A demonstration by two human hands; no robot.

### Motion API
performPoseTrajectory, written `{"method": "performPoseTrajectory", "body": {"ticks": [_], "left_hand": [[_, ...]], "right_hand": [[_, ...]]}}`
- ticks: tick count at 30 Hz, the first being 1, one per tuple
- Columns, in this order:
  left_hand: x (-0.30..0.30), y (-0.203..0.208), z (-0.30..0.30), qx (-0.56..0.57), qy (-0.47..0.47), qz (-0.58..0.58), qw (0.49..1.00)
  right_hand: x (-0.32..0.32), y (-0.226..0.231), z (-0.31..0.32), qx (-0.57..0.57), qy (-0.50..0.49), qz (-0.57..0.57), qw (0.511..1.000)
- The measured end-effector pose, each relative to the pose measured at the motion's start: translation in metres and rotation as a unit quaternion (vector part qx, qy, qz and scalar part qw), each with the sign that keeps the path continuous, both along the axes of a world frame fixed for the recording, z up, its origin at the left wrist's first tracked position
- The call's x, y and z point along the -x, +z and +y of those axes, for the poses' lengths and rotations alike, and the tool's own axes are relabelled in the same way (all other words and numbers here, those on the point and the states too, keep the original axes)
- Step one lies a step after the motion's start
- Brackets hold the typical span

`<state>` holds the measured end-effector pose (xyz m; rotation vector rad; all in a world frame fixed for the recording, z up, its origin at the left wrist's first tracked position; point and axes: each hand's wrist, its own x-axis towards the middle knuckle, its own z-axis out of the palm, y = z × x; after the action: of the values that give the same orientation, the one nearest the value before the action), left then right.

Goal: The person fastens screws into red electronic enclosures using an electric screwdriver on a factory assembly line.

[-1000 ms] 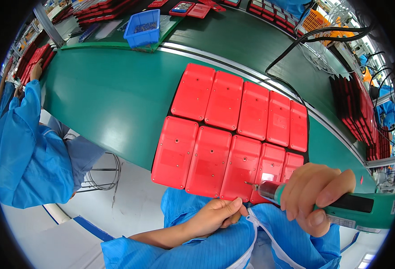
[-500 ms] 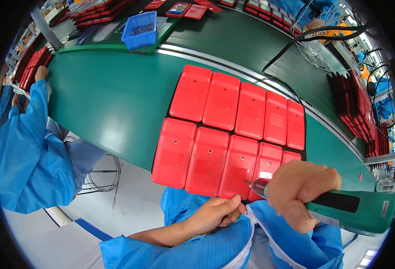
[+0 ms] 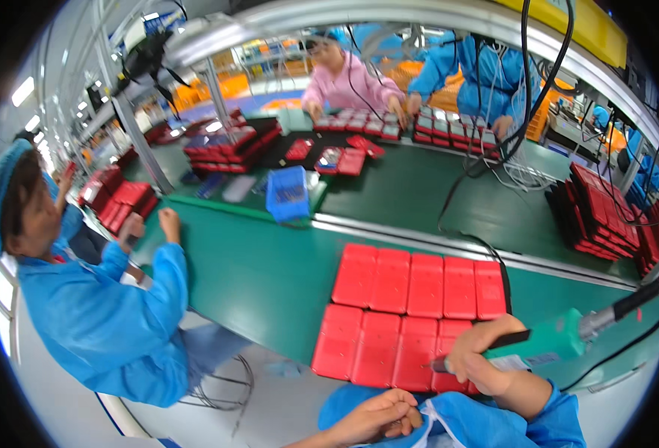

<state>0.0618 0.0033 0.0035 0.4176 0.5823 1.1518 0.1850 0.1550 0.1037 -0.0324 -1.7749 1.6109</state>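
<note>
Two rows of red plastic cases (image 3: 376,347) with small screw holes lie in a black tray (image 3: 507,293) on the green bench. My right hand (image 3: 486,357) is wrapped round a green electric screwdriver (image 3: 554,342), held almost level. Its tip is over the near row, around the third and fourth cases; whether it touches them is blurred. My left hand (image 3: 385,415) is closed with curled fingers just off the tray's near edge, in front of my blue smock. What those fingers hold, if anything, is hidden.
A blue bin (image 3: 288,196) of small parts stands beyond the bench's far left. A co-worker (image 3: 109,317) in blue sits at left, beside stacked red cases (image 3: 116,198). More people work across the line. A black cable (image 3: 621,351) trails from the screwdriver; red stacks (image 3: 597,209) stand at right.
The view has tilted up, showing the people opposite. The screwdriver tip has shifted slightly right over the near row. The left co-worker's hand has come away from the red stack.
</note>
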Motion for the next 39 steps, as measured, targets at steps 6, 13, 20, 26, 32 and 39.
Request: {"method": "performPoseTrajectory", "body": {"ticks": [6, 13, 20, 26, 32, 39], "left_hand": [[-0.008, 0.027, 0.015, 0.041, 0.058, 0.103, 0.992], [-0.02, 0.027, 0.046, 0.056, 0.148, -0.019, 0.987], [-0.019, 0.021, 0.067, 0.031, 0.031, -0.072, 0.996], [-0.031, 0.039, 0.079, 0.133, 0.086, -0.026, 0.987], [-0.032, 0.027, 0.084, 0.078, 0.054, -0.066, 0.993], [-0.034, 0.007, 0.08, 0.007, 0.041, 0.007, 0.999]], "right_hand": [[-0.017, 0.011, -0.002, -0.044, -0.01, 0.177, 0.983], [-0.029, 0.029, -0.007, -0.033, -0.137, 0.238, 0.961], [-0.036, 0.029, 0.0, -0.022, -0.148, 0.273, 0.95], [-0.043, 0.027, 0.002, -0.015, -0.19, 0.251, 0.949], [-0.043, 0.026, 0.004, 0.001, -0.211, 0.295, 0.932], [-0.051, 0.024, 0.014, 0.029, -0.221, 0.3, 0.927]]}}
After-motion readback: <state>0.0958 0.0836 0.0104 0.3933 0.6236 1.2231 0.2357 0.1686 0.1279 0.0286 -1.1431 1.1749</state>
